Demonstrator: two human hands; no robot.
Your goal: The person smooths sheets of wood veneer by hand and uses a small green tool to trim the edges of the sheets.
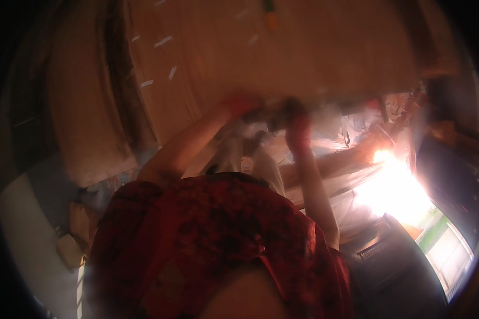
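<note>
Both hands meet at the near edge of a broad wooden board or tabletop point(303, 53), and motion smears them. My left hand point(242, 105), reddish as if gloved, lies along that edge. Close by to its right, my right hand point(299, 133), also red, is raised beside a dark, blurred object point(274, 114). This object sits between the two hands; its kind cannot be made out. Neither hand's fingers show clearly, so whether they grip it is uncertain.
Small pale strips point(163, 41) lie on the wood at left, and a green-and-orange item point(271, 18) at the far side. Crumpled, pale clutter point(351, 125) fills the space under the right edge. A black container point(396, 266) stands lower right, near strong sun glare.
</note>
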